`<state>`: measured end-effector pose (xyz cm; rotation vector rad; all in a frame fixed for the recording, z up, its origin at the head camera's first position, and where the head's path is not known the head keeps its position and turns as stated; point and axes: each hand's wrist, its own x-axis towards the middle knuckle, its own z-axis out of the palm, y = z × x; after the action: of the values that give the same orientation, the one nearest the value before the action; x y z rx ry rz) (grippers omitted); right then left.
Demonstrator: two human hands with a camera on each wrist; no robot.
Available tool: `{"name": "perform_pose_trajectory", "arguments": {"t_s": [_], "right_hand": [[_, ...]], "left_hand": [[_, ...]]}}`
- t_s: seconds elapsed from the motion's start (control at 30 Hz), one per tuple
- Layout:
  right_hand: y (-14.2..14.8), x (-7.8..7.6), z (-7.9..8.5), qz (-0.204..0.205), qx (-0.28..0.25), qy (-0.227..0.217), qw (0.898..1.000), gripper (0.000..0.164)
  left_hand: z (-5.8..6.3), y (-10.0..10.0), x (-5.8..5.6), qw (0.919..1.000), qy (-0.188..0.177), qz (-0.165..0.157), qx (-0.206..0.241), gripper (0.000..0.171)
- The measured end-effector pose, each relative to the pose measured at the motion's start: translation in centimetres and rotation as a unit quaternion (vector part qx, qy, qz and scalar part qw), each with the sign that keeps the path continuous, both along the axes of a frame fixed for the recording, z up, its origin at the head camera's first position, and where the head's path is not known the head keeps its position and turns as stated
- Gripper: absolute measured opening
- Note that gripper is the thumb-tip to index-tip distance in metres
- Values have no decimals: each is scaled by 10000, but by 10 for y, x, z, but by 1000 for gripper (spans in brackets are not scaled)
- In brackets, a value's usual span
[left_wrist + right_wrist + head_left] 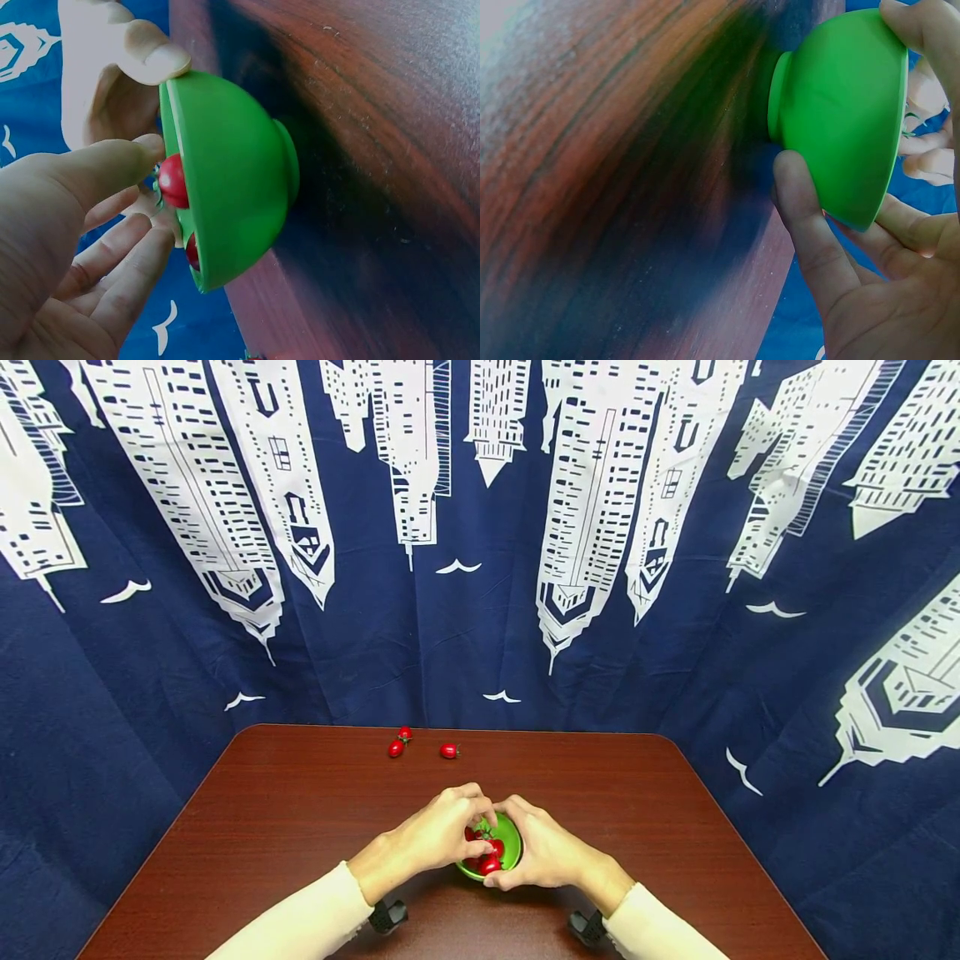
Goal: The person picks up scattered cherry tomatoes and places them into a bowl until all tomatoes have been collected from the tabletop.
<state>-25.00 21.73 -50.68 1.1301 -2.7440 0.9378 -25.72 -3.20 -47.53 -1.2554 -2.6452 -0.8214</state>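
right hand (553,850) grips the green bowl (512,842) and should keep it steady; left hand (433,833), fingers parted, no pinch evident, should handle the tomatoes (491,866) inside gently.

Smooth plastic-looking bowl (234,184), glossy wood-grain table (600,793)

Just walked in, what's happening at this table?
A person's right hand holds a round, smooth green bowl by its side and rim. The left hand reaches over the bowl's opening, thumb and fingers at the small red tomatoes with green stems inside; whether it grips one isn't clear. Three more tomatoes lie near the far edge of the reddish-brown wood-grain table: two close together and a single one to their right.
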Motion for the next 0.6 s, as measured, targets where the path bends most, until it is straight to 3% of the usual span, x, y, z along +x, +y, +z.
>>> {"name": "perform_pose_trajectory", "arguments": {"t_s": [0.17, 0.6], "right_hand": [[0, -1, -1, 2, -3, 2, 10000, 84], [0, -1, -2, 0, 11, 234, 9997, 87]], "left_hand": [[3, -2, -2, 9996, -152, 5, 236, 28], [4, -9, -17, 9979, 290, 404, 414, 24]]}}
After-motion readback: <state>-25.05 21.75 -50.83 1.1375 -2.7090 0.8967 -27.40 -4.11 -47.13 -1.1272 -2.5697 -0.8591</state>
